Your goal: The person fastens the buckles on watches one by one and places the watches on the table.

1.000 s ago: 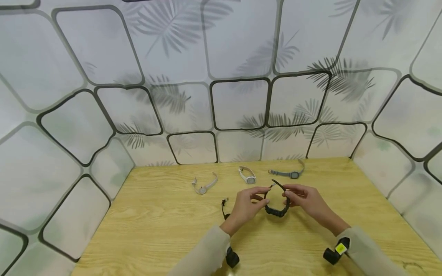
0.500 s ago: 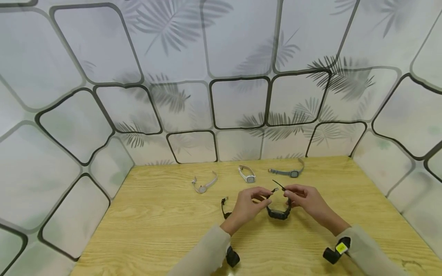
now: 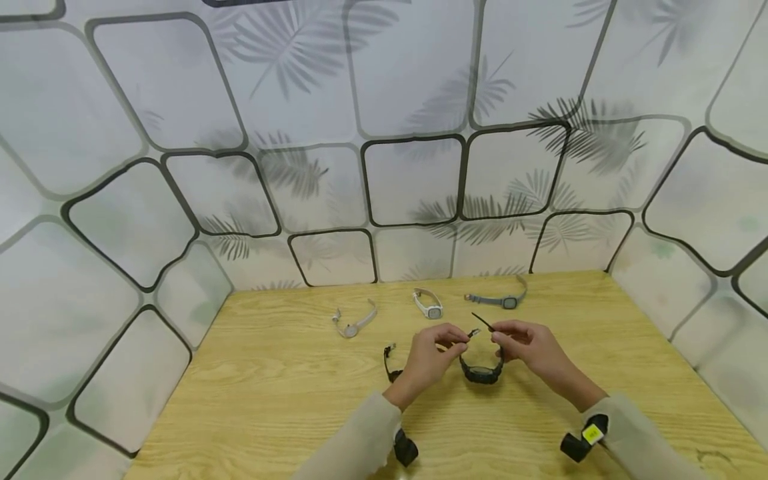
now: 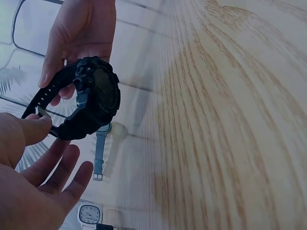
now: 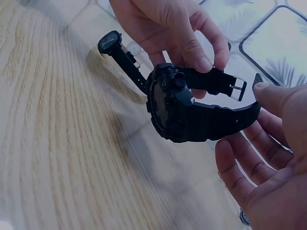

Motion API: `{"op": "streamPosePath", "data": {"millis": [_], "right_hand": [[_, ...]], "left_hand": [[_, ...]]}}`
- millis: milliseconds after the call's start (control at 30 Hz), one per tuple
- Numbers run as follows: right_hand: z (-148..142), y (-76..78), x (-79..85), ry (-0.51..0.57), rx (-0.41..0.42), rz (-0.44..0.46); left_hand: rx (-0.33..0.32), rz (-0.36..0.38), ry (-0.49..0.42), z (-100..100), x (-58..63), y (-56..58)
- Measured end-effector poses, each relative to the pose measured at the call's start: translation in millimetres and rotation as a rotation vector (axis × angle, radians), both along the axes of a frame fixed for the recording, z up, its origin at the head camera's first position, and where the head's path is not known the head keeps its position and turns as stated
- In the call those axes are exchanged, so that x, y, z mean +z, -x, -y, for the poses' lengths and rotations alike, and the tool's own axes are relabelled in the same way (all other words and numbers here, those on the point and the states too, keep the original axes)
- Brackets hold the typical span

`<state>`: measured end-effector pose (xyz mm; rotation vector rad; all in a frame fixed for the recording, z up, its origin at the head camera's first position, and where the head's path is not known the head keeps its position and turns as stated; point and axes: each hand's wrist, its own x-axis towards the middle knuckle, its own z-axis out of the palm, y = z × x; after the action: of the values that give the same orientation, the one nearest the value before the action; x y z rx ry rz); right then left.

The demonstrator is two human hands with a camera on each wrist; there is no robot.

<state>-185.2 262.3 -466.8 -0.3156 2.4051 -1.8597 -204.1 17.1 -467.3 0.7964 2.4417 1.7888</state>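
A chunky black wristwatch (image 3: 481, 375) hangs in a U shape between both hands, its dial facing the person's side. The left hand (image 3: 433, 357) pinches the strap half that ends in a metal buckle (image 5: 237, 89). The right hand (image 3: 531, 347) pinches the other half, the one with holes, between thumb and fingers. In the head view the two strap ends stand near each other but apart. The watch case (image 4: 98, 96) shows large in the left wrist view. Close to the left wrist lies a smaller black watch (image 3: 393, 367), partly hidden by that hand.
Along the back of the wooden table (image 3: 270, 400) lie a pale thin-strapped watch (image 3: 353, 329), a white watch (image 3: 432, 311) and a blue-grey watch (image 3: 509, 303). Patterned cloth walls (image 3: 414, 180) close off the back and sides. A small camera (image 3: 405, 448) sits on the left wrist.
Compared with a second ago, the watch has tilted so its dial shows, and the strap ends have spread slightly. Both hands keep their grip in nearly the same place.
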Motion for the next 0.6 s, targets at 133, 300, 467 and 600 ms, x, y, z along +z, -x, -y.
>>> {"op": "streamPosePath", "data": {"millis": [133,300,467,600], "right_hand": [[1.4,-1.1,0.0,0.01,-0.011,0.002],[1.4,-2.1,-0.1,0.02,-0.019,-0.003],[2.0,-2.6,0.3,0.021,-0.019,-0.006],[2.8,-2.9,0.0,0.011,-0.023,-0.008]], "left_hand": [[-0.02,0.026,-0.001,1.2,-1.7,0.9],[-0.053,0.109,0.015,3.0,0.3,0.1],[-0.05,0.178,0.048,5.7,2.8,1.2],[-0.071,0.248,0.024,7.5,0.8,4.3]]}}
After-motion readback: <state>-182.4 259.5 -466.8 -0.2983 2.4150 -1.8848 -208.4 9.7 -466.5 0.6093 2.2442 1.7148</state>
